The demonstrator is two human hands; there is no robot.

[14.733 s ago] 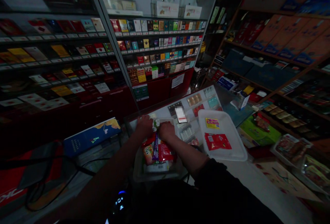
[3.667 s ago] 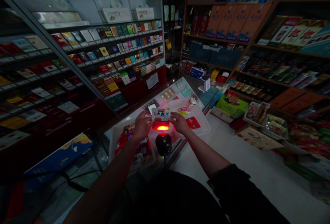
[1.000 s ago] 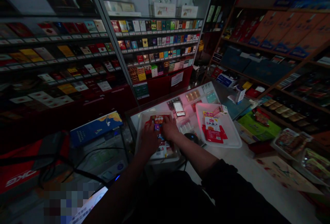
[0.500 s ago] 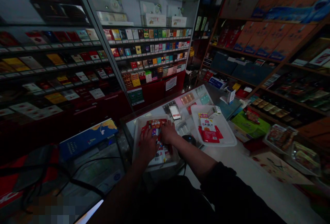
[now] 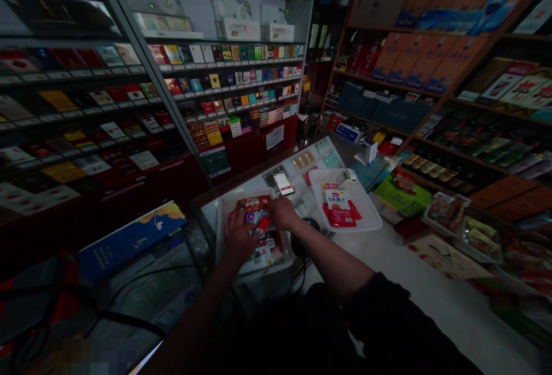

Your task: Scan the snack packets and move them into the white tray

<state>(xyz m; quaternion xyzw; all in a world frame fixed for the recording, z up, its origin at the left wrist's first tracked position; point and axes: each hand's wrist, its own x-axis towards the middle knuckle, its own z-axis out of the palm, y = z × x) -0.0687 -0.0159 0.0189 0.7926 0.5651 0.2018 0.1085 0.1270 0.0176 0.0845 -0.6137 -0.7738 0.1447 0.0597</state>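
Note:
A white plastic tub (image 5: 221, 231) on the glass counter holds several snack packets (image 5: 260, 255), red, purple and white. Over its left side lies my left hand (image 5: 240, 240), fingers stretched out on the packets. My right hand (image 5: 282, 214) is above the tub's right side, its fingers closed on the edge of a small red packet (image 5: 263, 225). To the right stands a second white tub (image 5: 370, 219) with a white-and-red packet (image 5: 336, 199) and red packets inside. A phone (image 5: 284, 184) with a lit screen lies behind the first tub.
A dark round object (image 5: 311, 224) with a cable sits between the tubs. A blue box (image 5: 133, 241) lies at left, near black cables. Cigarette shelves (image 5: 233, 64) rise behind the counter (image 5: 345, 150). Boxes and bottles fill the right-hand shelves (image 5: 431, 96).
My right hand has drawn up from among the packets, and a red packet now shows at its fingers. My left hand stays on the packets. The view has turned slightly right.

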